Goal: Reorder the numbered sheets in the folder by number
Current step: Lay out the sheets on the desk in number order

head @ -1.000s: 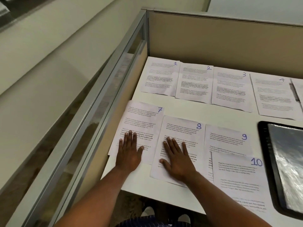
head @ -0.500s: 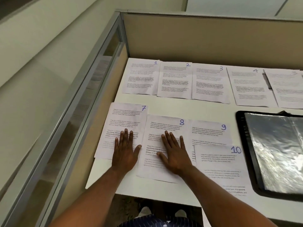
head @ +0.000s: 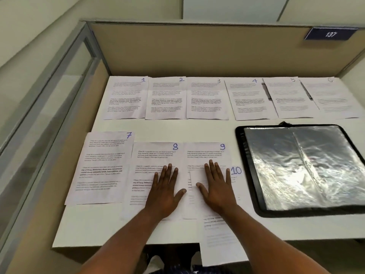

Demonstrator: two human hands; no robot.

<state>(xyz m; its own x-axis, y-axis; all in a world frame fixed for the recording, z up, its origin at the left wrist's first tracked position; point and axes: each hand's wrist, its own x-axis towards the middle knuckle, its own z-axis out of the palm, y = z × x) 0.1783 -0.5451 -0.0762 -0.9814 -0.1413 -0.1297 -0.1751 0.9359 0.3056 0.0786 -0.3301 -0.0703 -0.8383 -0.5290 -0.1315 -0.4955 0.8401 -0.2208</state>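
Head view: the folder (head: 306, 175) lies open on the right of the desk (head: 94, 228), black-rimmed, its clear sleeves catching the light. The glare keeps me from telling whether any sheet sits inside them.

Ten numbered sheets lie loose on the desk outside the folder. The far row runs left to right along the partition (head: 197, 50): sheet 1 (head: 126, 97), sheet 2 (head: 166, 98), sheet 3 (head: 206, 98), sheet 4 (head: 248, 99), sheet 5 (head: 290, 97) and sheet 6 (head: 333, 97), edges touching or slightly overlapping. The number on sheet 6 is faint.

The near row starts at the left with sheet 7 (head: 100, 167), then sheet 8 (head: 152, 161) and sheet 9 (head: 205, 153) side by side. Sheet 10 (head: 221, 240) overlaps sheet 9 at its right and near part and hangs over the desk's near edge. Which of the two is on top I cannot tell.

The left hand (head: 166, 192) lies flat, palm down, on sheet 8, fingers straight and a little spread, gripping nothing. The right hand (head: 217, 186) lies flat the same way on sheet 9, over the part where sheet 10 overlaps, its little finger just beside the written 10. The thumbs point toward each other, near but apart. The folder lies to the right of the right hand, not touching it.

A blue plate (head: 330, 34) reading 137 is on the partition's top right.
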